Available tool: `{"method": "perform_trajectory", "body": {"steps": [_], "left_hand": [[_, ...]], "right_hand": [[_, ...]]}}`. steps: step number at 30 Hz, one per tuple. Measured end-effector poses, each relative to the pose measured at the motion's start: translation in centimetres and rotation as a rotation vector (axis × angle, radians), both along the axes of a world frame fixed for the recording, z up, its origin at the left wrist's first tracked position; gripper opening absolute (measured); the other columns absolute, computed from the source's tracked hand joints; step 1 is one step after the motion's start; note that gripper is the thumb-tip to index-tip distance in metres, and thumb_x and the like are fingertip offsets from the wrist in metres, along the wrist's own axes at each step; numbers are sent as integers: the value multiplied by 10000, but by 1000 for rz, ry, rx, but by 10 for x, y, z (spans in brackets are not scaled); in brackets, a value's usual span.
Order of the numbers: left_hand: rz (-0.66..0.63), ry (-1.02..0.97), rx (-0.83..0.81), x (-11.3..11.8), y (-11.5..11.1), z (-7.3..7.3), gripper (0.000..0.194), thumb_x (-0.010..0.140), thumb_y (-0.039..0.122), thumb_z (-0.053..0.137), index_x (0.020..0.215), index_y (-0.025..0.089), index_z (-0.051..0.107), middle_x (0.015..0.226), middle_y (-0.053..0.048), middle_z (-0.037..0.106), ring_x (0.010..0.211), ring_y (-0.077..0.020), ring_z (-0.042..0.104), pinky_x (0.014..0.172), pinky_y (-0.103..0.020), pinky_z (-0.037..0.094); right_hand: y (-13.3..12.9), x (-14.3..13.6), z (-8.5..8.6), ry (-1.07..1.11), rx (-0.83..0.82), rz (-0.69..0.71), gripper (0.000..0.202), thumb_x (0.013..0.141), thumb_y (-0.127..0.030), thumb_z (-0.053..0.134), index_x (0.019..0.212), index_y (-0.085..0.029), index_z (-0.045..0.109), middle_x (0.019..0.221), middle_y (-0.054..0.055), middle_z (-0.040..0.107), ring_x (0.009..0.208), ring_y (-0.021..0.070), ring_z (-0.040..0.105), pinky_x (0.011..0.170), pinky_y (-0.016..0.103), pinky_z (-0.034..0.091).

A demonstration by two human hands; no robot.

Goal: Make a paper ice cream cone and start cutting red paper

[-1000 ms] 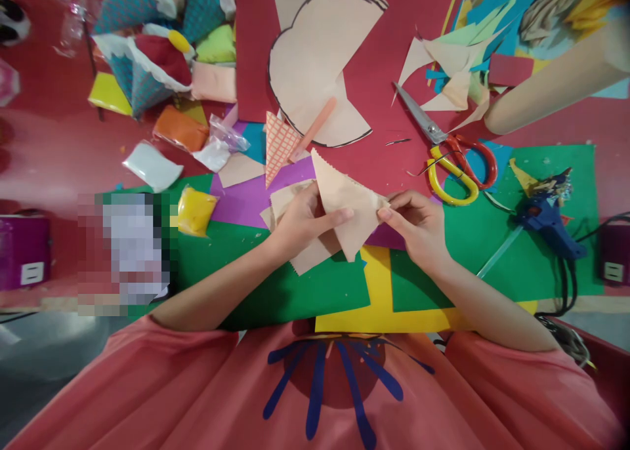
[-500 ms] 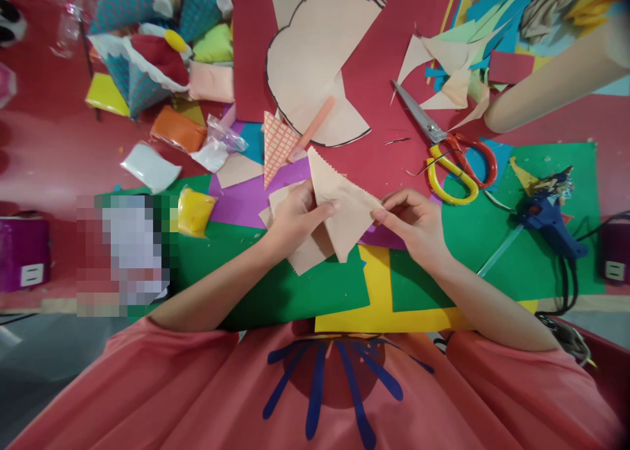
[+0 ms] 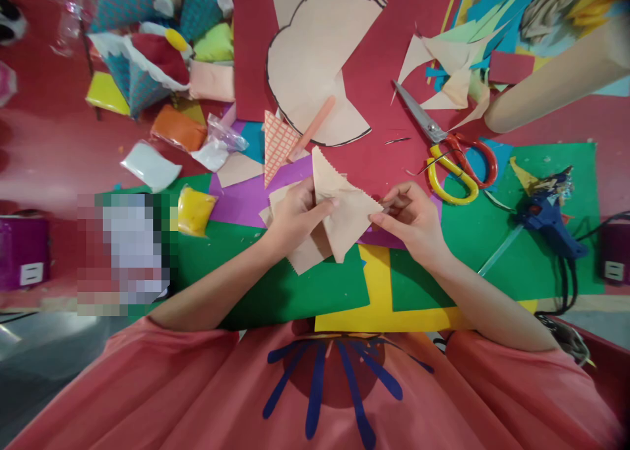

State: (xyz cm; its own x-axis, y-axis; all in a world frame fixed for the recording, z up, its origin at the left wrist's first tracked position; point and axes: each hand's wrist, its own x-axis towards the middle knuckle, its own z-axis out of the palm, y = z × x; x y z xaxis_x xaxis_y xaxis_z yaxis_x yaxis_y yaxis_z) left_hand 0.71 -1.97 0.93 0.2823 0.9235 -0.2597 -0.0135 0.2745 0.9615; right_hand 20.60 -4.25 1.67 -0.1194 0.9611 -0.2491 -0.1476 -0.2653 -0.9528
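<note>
A cream paper piece (image 3: 344, 204) with zigzag edges is pinched between the thumb and fingers of my left hand (image 3: 299, 217). Beside its right corner is my right hand (image 3: 411, 220), fingers curled and thumb at the paper's edge; whether it grips the corner is hard to tell. Under the held piece lies another cream paper (image 3: 308, 256), partly hidden by my left hand. Just above and to the left rests a paper triangle with an orange grid (image 3: 278, 145), beside an orange marker (image 3: 315, 125). A large cream cutout with a black outline (image 3: 305, 63) lies farther up.
Scissors (image 3: 436, 135) with red and yellow handles lie right of centre. A blue glue gun (image 3: 554, 220) rests on green paper (image 3: 443, 279) at the right. Clay packets (image 3: 178, 128) and patterned cones (image 3: 142, 76) sit at upper left. A cardboard tube (image 3: 556, 76) is at upper right.
The held paper has shifted and tilted slightly. My right hand's fingers have loosened a little at its right corner, and the thumb has moved slightly left.
</note>
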Motion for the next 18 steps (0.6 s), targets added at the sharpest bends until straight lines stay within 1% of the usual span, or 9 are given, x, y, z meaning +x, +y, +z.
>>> {"method": "perform_trajectory", "body": {"steps": [2,4,6,7,10,13,15,18], "left_hand": [[20,-13,-12,0,0,0,350,768,351,690,1061,171,629,985,-46,736,946,-204,695,844,-324,563],[28,-25,-3,-1,0,0,334,773,337,684,1062,180,626,978,-36,736,931,-189,697,847,-312,561],[27,-29,9,-1,0,-1,330,777,334,679,1068,189,621,971,-28,736,917,-179,697,838,-303,562],[22,-23,10,-1,0,-1,329,778,338,678,1068,192,621,970,-26,735,914,-177,697,834,-301,563],[-20,11,29,-1,0,0,327,779,376,689,1043,189,640,974,-31,733,919,-186,696,826,-304,562],[-26,13,62,0,0,3,365,774,443,715,1022,181,659,967,-37,737,906,-179,696,813,-287,556],[6,-4,56,0,1,3,407,761,492,731,1007,176,658,919,-32,742,847,-164,700,758,-263,555],[59,-7,21,0,3,3,433,726,537,759,936,171,660,773,-5,730,706,-138,687,639,-223,527]], "right_hand": [[1,2,-1,61,-57,28,445,653,-408,849,917,-235,535,695,-54,648,596,81,612,603,219,530],[3,4,-2,142,-127,60,450,700,-488,795,975,-221,560,700,-39,663,573,95,627,574,232,537],[4,5,-4,202,-175,108,425,738,-543,743,934,-193,603,665,-31,657,533,100,634,529,229,531],[4,6,-4,204,-189,134,406,747,-542,736,890,-180,620,638,-31,648,519,98,635,517,220,527],[4,5,-2,127,-202,190,328,743,-456,773,764,-162,628,574,-36,630,478,72,609,490,184,511],[2,3,1,56,-193,182,312,734,-410,788,702,-157,609,563,-36,626,443,58,583,444,168,486],[1,3,3,25,-160,164,325,730,-410,791,676,-156,595,552,-41,608,435,55,577,431,165,481],[1,3,3,-17,-115,160,334,734,-413,788,663,-156,585,527,-50,575,437,57,575,434,166,485]]}}
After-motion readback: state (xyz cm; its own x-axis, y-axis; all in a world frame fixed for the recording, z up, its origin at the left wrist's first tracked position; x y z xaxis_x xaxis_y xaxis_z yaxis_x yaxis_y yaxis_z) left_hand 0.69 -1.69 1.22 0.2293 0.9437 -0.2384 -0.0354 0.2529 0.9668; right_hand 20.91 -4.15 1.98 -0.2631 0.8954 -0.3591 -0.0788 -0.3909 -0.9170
